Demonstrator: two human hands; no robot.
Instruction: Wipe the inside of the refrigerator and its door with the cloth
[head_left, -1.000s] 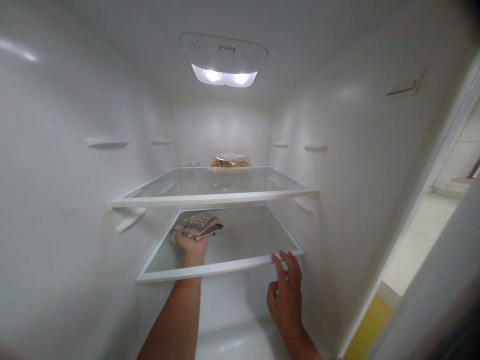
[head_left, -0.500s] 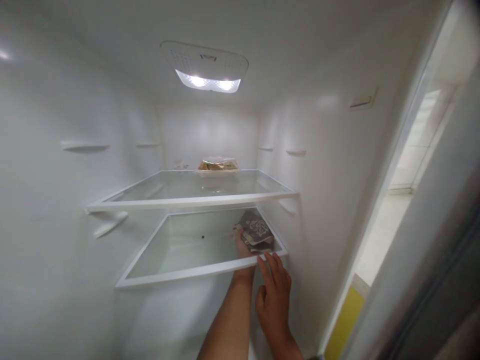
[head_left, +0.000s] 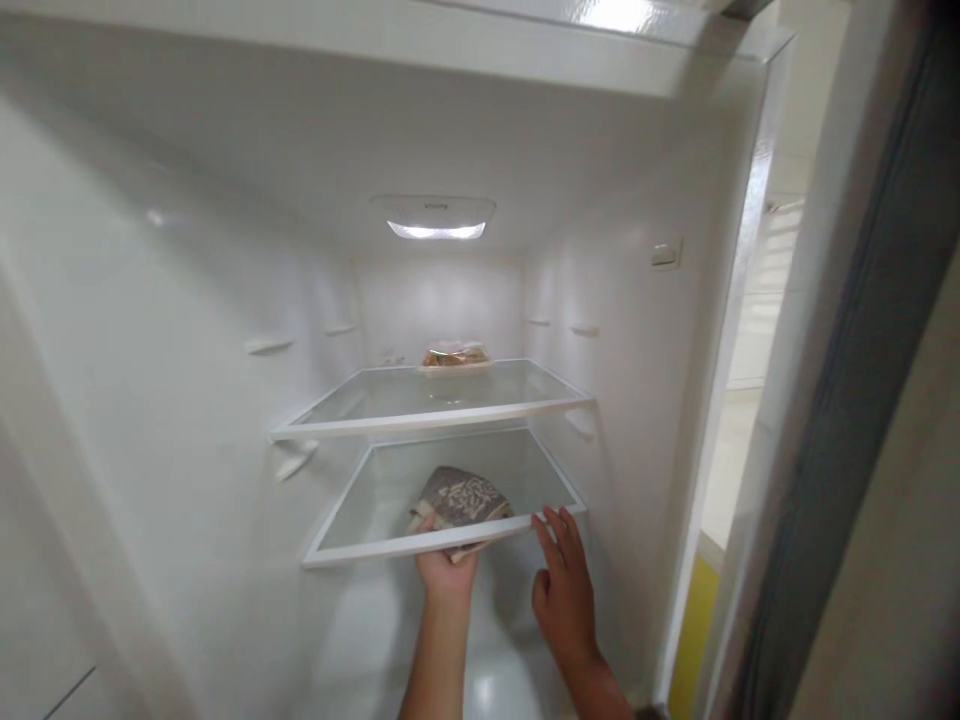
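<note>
My left hand (head_left: 445, 568) is closed on a folded brown-grey cloth (head_left: 459, 498) with a pale pattern. Cloth and fingers are under the lower glass shelf (head_left: 360, 549) of a fridge, seen partly through the glass; a corner of the cloth shows below the white front rim. My right hand (head_left: 564, 585) rests its outstretched fingertips on that rim near the right end, the thumb apart from it.
Above is another glass shelf (head_left: 435, 417), bearing a plastic-wrapped food tray (head_left: 455, 356) at the back. White support ledges (head_left: 268, 345) stick out from the side walls. A lamp (head_left: 435, 230) glows under the ceiling. The open door (head_left: 832, 400) stands at the right.
My left hand has moved the cloth from the right rear of the lower shelf leftward and toward the front rim. My right hand stays at the rim. The view has drawn back.
</note>
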